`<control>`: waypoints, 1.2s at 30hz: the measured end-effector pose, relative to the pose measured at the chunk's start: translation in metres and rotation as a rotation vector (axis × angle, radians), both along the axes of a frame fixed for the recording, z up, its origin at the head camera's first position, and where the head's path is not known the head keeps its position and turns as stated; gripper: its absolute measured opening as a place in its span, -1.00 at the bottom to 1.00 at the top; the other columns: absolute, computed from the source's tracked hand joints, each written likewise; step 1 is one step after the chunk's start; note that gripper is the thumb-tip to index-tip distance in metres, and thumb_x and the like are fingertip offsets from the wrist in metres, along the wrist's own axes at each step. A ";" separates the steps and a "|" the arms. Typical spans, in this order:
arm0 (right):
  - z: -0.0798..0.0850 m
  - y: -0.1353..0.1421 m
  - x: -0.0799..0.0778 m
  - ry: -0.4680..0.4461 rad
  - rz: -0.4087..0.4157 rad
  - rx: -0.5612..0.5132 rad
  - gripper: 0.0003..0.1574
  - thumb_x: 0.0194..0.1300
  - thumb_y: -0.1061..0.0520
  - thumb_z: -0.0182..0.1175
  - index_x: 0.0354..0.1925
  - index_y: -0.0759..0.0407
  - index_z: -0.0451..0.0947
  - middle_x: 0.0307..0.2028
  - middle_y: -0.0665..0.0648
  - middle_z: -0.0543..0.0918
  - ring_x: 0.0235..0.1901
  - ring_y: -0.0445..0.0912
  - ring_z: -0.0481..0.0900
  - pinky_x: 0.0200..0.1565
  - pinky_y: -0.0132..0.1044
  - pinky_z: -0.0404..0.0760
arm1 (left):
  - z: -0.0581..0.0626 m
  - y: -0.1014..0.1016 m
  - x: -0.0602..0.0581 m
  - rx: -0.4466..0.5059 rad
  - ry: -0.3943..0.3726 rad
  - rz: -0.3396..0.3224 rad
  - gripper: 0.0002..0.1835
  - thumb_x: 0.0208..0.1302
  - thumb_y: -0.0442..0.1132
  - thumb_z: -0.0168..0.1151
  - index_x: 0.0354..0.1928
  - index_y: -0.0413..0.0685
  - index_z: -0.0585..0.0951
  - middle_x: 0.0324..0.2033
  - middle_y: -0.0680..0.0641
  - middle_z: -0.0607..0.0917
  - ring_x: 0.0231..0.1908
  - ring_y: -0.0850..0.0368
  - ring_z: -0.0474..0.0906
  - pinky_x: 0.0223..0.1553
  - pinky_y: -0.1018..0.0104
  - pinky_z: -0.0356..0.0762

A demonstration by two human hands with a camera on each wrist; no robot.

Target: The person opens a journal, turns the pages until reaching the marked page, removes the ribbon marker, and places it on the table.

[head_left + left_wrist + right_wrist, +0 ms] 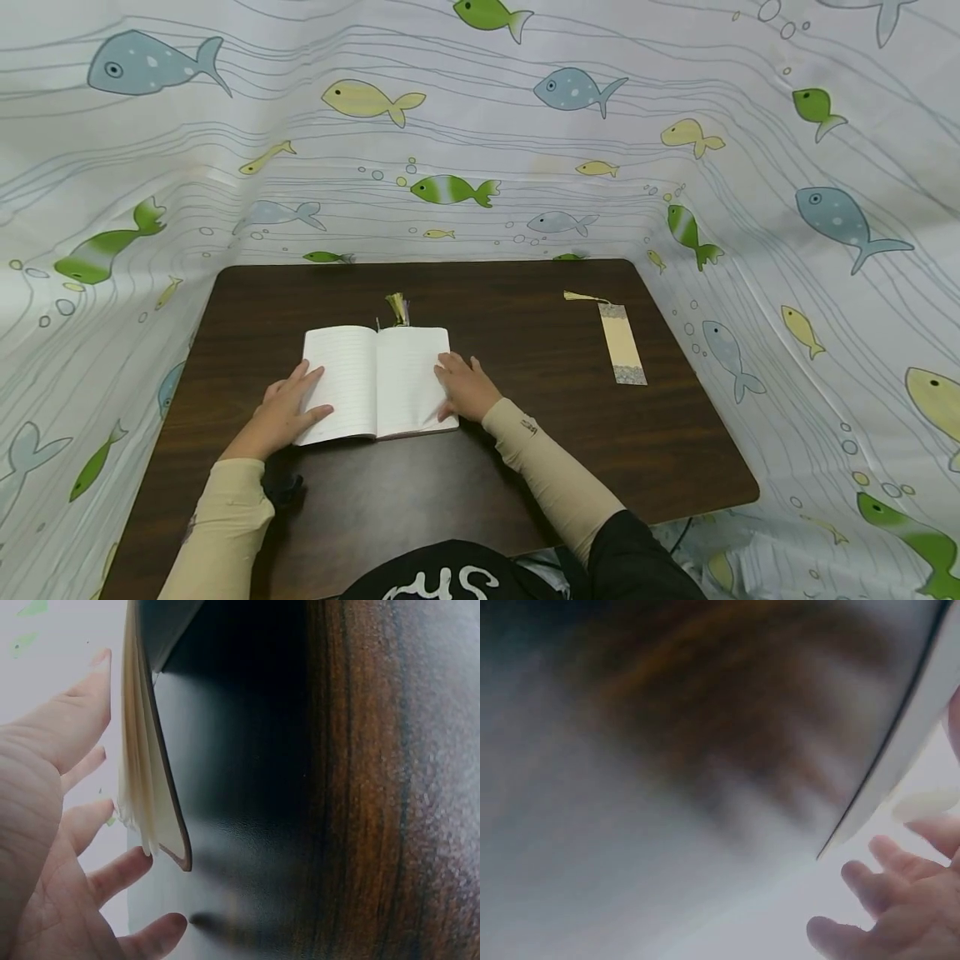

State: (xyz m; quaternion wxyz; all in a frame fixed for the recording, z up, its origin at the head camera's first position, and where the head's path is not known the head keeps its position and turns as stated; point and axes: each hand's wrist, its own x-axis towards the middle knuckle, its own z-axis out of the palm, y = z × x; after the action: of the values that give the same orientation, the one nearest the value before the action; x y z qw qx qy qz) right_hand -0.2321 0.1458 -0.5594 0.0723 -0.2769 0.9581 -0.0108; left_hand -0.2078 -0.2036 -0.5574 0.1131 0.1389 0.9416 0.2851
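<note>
An open notebook (412, 367) lies on the dark wooden table, its left page lined. At its left edge is my left hand (281, 408), the thumb over the page's lower left corner. In the left wrist view this hand's fingers (124, 874) spread loosely beside the page block (139, 750). My right hand (467, 387) rests on the right page's outer edge, fingers over the paper. The right wrist view shows its fingers (900, 866) slightly bent beside the notebook's edge (900, 742). A tassel (399, 308) sticks out behind the notebook's top edge.
A cream bookmark (622, 343) with silvery ends and a yellow tassel (585, 297) lies on the right of the table (525, 308). A fish-print curtain (480, 125) surrounds the table's back and sides. A small dark object (285, 492) shows by the left wrist.
</note>
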 end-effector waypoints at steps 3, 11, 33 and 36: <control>-0.002 0.000 0.001 0.011 -0.056 -0.008 0.44 0.06 -0.44 0.35 0.58 0.29 -0.02 0.57 0.25 0.08 0.55 0.13 0.04 0.41 0.25 0.19 | 0.000 0.000 0.000 0.002 0.002 0.001 -0.05 0.38 0.16 0.28 0.56 -0.25 0.13 0.55 -0.44 -0.07 0.36 -0.63 -0.02 0.12 -0.69 0.07; 0.000 -0.005 0.001 -0.001 -0.095 -0.095 0.49 0.12 -0.39 0.38 0.60 0.30 -0.18 0.61 0.23 -0.04 0.59 0.10 -0.12 0.45 0.34 -0.12 | 0.001 0.000 0.002 0.010 0.003 0.003 -0.08 0.40 0.14 0.26 0.55 -0.27 0.13 0.54 -0.46 -0.07 0.36 -0.64 -0.02 0.14 -0.67 0.07; 0.032 -0.068 0.014 -0.387 0.185 -0.476 -0.11 0.57 -0.10 0.06 0.62 0.16 -0.05 0.58 0.12 0.09 0.54 -0.14 0.06 0.52 0.15 -0.22 | 0.006 -0.003 0.006 0.083 -0.003 0.002 -0.25 0.60 0.14 -0.11 0.55 -0.27 0.14 0.55 -0.43 -0.10 0.39 -0.62 -0.09 0.19 -0.65 0.00; 0.024 -0.078 0.016 -0.441 0.214 -0.438 -0.12 0.55 -0.13 0.08 0.61 0.12 0.01 0.61 0.12 -0.01 0.57 -0.15 -0.06 0.52 0.12 -0.15 | 0.006 -0.005 0.006 0.187 0.017 0.004 -0.28 0.66 0.09 -0.39 0.53 -0.38 0.10 0.54 -0.47 -0.09 0.41 -0.63 -0.14 0.27 -0.58 -0.12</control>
State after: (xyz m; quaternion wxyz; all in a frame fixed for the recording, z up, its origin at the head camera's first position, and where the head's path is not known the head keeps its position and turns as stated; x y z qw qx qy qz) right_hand -0.2157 0.0676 -0.5350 0.2174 -0.3759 0.8598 -0.2688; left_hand -0.2015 -0.2086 -0.5509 0.0908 0.1493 0.9121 0.3709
